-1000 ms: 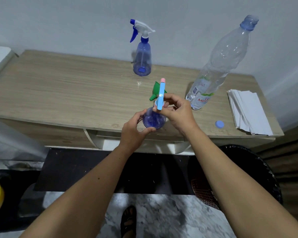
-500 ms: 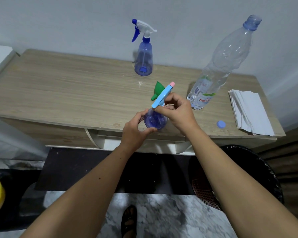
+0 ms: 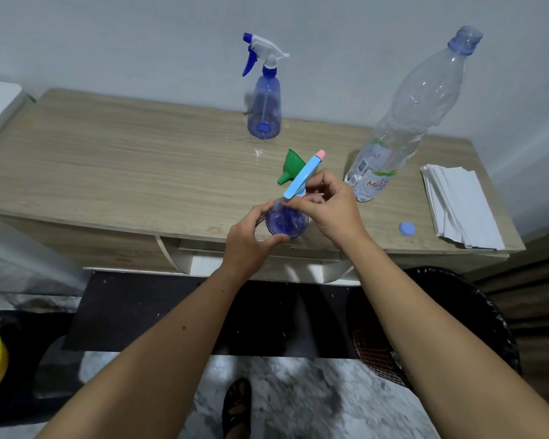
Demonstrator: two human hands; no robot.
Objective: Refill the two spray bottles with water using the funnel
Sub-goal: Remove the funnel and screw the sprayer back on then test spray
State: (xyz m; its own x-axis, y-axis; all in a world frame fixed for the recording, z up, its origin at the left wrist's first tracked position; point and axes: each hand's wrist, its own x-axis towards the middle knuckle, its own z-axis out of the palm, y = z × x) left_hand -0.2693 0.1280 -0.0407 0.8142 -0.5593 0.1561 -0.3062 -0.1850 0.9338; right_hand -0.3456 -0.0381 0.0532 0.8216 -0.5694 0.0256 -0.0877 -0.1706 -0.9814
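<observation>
funnel (image 3: 291, 167) behind held bottle (image 3: 286, 219), on table (image 3: 108, 172)

**Both hands on the near spray bottle**

Your left hand (image 3: 251, 239) curls round the body of the small blue spray bottle (image 3: 286, 220) standing at the table's (image 3: 108, 172) front edge. Your right hand (image 3: 327, 207) pinches its light-blue spray head (image 3: 303, 175), just above that hold. The green funnel (image 3: 290, 167) lies on its side just beyond the grip. Farther back stands the second spray bottle (image 3: 264, 112). To the right of the grip stands the uncapped water bottle (image 3: 403, 122); its blue cap (image 3: 407, 229) and a stack of paper napkins (image 3: 460, 207) lie farther right.
</observation>
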